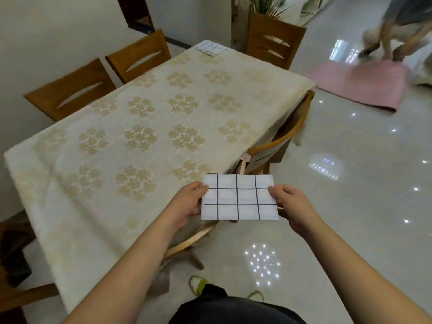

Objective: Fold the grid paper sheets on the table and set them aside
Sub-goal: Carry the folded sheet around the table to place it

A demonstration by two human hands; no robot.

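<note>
Grid paper (239, 197), folded into a flat rectangle with dark lines crossing it, was held in the air just off the near right corner of the tabletop (145, 141), above the glossy floor (350, 183). The left hand (187, 203) pinched the paper's left edge, thumb on top and fingers curled beneath; the right hand (291, 206) gripped the right edge the same way. Both forearms reached in from below. A second folded grid sheet (209, 47) lay at the far edge of the tabletop, well apart from the held one. The tabletop wore a cream cloth with gold flower clusters. Wooden chairs (70, 90) stood along its left side (another at the far end, more tucked under the right side). Beyond the tabletop's right side, a pink mat (360, 83) lay on the floor, with a blurred figure (397, 26) standing over it.
</note>
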